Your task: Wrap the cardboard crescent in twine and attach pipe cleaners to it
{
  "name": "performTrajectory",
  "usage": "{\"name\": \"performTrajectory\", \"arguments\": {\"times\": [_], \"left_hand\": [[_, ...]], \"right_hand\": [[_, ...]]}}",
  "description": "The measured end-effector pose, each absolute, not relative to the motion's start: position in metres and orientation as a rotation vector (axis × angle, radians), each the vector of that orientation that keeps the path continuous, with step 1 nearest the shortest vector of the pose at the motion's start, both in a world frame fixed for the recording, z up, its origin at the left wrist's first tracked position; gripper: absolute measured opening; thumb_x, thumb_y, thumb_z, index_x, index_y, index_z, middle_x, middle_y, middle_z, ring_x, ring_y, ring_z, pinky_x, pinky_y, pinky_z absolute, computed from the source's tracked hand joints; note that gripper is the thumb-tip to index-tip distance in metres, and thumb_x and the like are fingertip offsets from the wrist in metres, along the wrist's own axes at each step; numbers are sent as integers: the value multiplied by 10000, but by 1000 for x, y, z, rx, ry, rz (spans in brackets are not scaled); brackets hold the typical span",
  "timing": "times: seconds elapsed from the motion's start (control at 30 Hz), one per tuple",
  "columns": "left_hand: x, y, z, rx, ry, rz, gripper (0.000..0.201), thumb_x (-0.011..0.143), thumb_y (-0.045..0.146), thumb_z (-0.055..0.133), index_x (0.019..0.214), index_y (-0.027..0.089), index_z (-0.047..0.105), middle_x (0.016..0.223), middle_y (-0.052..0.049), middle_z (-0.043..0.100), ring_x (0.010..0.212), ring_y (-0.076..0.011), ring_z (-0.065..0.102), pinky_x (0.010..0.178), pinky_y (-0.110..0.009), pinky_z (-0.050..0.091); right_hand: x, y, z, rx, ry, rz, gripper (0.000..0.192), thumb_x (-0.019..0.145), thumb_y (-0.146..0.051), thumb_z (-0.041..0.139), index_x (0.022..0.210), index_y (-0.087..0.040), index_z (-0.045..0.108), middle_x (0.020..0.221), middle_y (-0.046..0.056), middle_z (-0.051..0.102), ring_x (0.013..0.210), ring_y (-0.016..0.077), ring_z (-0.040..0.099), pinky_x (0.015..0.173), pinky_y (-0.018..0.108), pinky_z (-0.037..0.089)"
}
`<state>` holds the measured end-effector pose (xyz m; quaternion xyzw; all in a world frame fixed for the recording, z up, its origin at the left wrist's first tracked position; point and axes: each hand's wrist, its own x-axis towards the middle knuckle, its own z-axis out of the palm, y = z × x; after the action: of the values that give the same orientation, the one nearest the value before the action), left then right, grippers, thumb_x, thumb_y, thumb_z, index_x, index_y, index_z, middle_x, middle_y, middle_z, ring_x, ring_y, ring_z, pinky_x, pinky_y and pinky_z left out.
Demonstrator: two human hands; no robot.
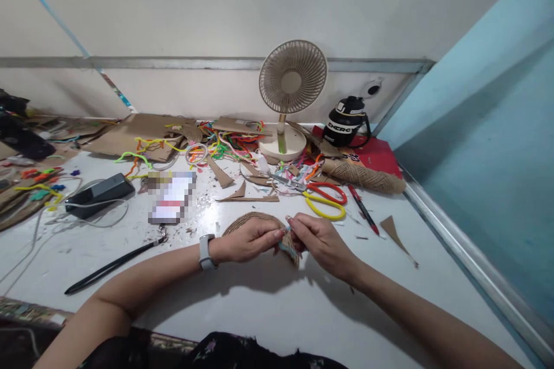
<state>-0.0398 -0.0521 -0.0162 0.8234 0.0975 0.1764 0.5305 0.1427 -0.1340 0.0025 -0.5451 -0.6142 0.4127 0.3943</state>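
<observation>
My left hand [253, 240], with a grey watch on its wrist, is closed in a pinch near the table's middle. Facing it, my right hand [322, 242] is pinched too, its fingertips almost meeting the left ones. Between the two hands shows a light-blue fuzzy strand [288, 249], which looks like pipe cleaner; both hands grip it. Beneath them lies a curved piece wrapped in brown twine [246, 218], partly hidden by the left hand. Whether the fingers also touch this piece, I cannot tell.
Scissors with red and yellow handles [324, 202], a red-black pen [363, 210] and a twine roll [366, 177] lie beyond my right hand. Behind stand a fan [294, 78] and black bottle [344, 124]. Left are a phone [173, 199], power bank [100, 196] and cables. Cardboard scraps surround them.
</observation>
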Motion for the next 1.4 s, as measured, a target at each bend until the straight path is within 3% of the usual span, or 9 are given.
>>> {"name": "performTrajectory", "arguments": {"times": [0.13,0.3,0.63,0.93,1.4], "left_hand": [[-41,-55,-15,1825,266,383,551,937,610,331,694,151,514,586,13,453,533,-88,394,517,-214,342],[-41,-59,-15,1676,282,338,566,897,660,382,665,154,481,549,30,421,491,-74,350,483,-214,307],[-41,-46,-25,1598,406,463,604,957,617,202,792,145,540,626,-5,496,565,-117,460,577,-261,393],[-47,-46,-8,1905,262,483,371,980,439,354,800,157,514,733,-26,541,669,-130,500,680,-263,409],[-46,-45,-15,2108,267,440,386,987,431,321,796,162,521,724,-25,553,662,-128,500,672,-236,391]], "right_hand": [[138,-137,-1,-1301,-1242,1427,458,857,-558,494,575,-197,481,403,-50,465,330,83,404,358,209,321],[134,-138,-6,-1155,-1064,1581,450,828,-497,522,500,-198,450,314,-68,394,251,65,310,304,201,220],[150,-130,17,-1350,-1249,1341,454,781,-521,599,507,-197,437,386,-74,409,290,51,343,311,192,234],[154,-123,8,-1460,-1107,1246,445,783,-529,579,515,-196,457,346,-74,388,281,48,299,296,180,231],[150,-123,4,-1519,-1087,1289,431,774,-531,565,518,-200,461,324,-81,388,265,48,294,287,177,222]]}}
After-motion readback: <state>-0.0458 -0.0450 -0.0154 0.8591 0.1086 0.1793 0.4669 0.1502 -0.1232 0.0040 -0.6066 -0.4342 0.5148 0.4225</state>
